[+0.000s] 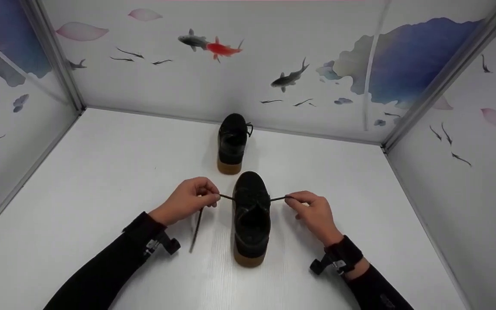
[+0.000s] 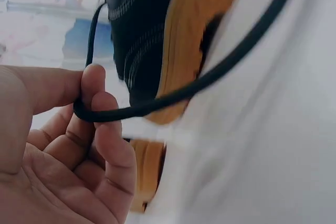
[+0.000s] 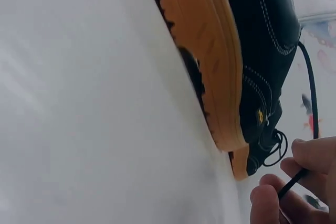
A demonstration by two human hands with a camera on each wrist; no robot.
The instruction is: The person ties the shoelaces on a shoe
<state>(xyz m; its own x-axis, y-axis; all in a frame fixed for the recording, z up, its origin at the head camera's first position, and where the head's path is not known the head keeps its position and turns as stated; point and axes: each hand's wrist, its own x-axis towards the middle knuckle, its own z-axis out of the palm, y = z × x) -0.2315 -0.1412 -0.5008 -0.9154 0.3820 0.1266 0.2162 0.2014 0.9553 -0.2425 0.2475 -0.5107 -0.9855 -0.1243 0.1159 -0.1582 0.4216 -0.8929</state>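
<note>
A black shoe (image 1: 251,185) with a tan sole (image 2: 184,30) stands upright on the white table, toe pointing away from me. Its two lace ends are drawn out to either side. Between thumb and forefinger my left hand (image 1: 192,199) pinches the left shoelace (image 1: 226,196), whose loose end dangles below the fingers. On the other side my right hand (image 1: 314,212) pinches the right shoelace (image 1: 278,198) close to the shoe. Both lace stretches look fairly straight in the head view. In the right wrist view the lace (image 3: 311,82) runs from the shoe's upper down into the fingers.
A second black shoe (image 1: 232,142) stands just beyond the first, its lace tied in a bow (image 1: 249,128) at its right side. White panels (image 1: 230,86) printed with fish and petals enclose the table (image 1: 144,142) at the back and both sides.
</note>
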